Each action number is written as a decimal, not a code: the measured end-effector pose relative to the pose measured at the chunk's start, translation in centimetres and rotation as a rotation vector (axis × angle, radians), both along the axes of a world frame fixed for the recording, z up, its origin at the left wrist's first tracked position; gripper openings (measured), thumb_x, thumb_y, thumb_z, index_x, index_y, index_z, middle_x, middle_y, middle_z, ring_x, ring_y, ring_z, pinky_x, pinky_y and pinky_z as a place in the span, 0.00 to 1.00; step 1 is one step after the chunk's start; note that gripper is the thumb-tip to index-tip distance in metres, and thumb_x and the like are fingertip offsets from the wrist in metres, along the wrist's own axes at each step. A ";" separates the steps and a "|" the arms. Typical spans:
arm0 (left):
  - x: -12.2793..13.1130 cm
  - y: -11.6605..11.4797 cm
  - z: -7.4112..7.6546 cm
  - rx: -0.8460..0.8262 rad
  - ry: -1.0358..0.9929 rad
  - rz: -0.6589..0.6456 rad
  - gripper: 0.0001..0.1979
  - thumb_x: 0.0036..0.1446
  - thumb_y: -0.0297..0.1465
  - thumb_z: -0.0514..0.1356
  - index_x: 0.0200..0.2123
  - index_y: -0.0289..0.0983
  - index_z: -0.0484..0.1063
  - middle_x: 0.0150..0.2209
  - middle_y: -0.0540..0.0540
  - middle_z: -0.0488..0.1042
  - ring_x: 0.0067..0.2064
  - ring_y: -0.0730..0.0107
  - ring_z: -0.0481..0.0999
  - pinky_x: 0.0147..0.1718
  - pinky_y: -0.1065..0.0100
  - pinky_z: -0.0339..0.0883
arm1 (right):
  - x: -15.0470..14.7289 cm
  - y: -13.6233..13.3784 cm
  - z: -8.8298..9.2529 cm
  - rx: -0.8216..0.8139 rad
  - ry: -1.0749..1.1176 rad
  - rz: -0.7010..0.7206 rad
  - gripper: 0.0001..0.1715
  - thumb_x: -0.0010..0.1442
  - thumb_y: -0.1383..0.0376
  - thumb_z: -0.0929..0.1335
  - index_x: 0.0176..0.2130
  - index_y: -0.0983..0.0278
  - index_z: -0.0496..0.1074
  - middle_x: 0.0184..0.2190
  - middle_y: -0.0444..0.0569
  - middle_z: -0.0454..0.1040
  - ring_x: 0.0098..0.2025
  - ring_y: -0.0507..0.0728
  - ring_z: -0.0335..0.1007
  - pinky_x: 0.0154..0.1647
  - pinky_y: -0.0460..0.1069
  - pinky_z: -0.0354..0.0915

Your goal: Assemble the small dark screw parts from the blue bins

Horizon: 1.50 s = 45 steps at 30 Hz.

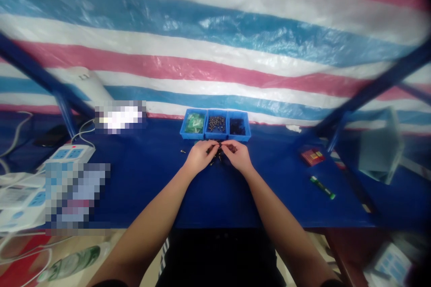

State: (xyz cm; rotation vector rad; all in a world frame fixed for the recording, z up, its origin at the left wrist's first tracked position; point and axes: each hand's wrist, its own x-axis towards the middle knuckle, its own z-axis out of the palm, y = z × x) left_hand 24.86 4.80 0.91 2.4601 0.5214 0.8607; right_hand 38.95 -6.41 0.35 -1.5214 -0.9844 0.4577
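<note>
Mid-table on the blue surface [218, 202], left hand [201, 156] and right hand [237, 153] meet at the fingertips. Grip: both pinch what looks like one small dark piece [220, 143]; too small to read its long axis. Left hand at its 9 o'clock, right hand at its 3, about equally near. Loose fittings [220, 158] lie at 6 o'clock from the pinch, between and partly hidden by the hands, pointing mixed ways. Stray fitting [182, 151] at 9 o'clock, left hand nearer, long axis roughly nine-to-three.

Counts: two hands, one stray fitting, three blue trays side by side at 12 o'clock, just beyond the fingers. Left tray [191, 136] holds green packets [195, 123], middle tray [215, 136] brass-and-dark fittings [216, 123], right tray [239, 138] black parts [237, 127]; contents too blurred to count. Loose pile: several, exact number hidden. Well apart: one red box [312, 157] at 3 o'clock, one green tube [322, 187] at 4, one white scrap [293, 128] near 3.
</note>
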 end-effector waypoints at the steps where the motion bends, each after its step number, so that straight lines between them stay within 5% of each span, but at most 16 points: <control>1: 0.0 -0.1 0.0 -0.003 0.001 -0.001 0.11 0.64 0.37 0.56 0.41 0.40 0.75 0.36 0.47 0.79 0.37 0.66 0.77 0.37 0.66 0.70 | 0.0 0.0 0.0 0.000 -0.006 0.004 0.12 0.55 0.60 0.69 0.37 0.63 0.78 0.33 0.49 0.79 0.29 0.54 0.72 0.32 0.49 0.69; 28: -0.1 0.0 0.3 -0.007 -0.036 -0.022 0.12 0.64 0.38 0.55 0.41 0.40 0.76 0.39 0.46 0.80 0.39 0.65 0.78 0.42 0.62 0.71 | 0.2 -0.2 0.1 -0.021 -0.118 -0.012 0.13 0.57 0.59 0.68 0.41 0.60 0.78 0.37 0.48 0.80 0.33 0.56 0.75 0.37 0.51 0.72; 45: -0.1 -0.1 0.4 0.001 -0.012 -0.030 0.11 0.64 0.38 0.56 0.42 0.40 0.76 0.37 0.46 0.80 0.37 0.65 0.78 0.42 0.62 0.70 | 0.6 -0.1 0.1 -0.004 -0.184 -0.009 0.13 0.57 0.61 0.68 0.41 0.60 0.78 0.39 0.49 0.79 0.35 0.56 0.74 0.32 0.49 0.69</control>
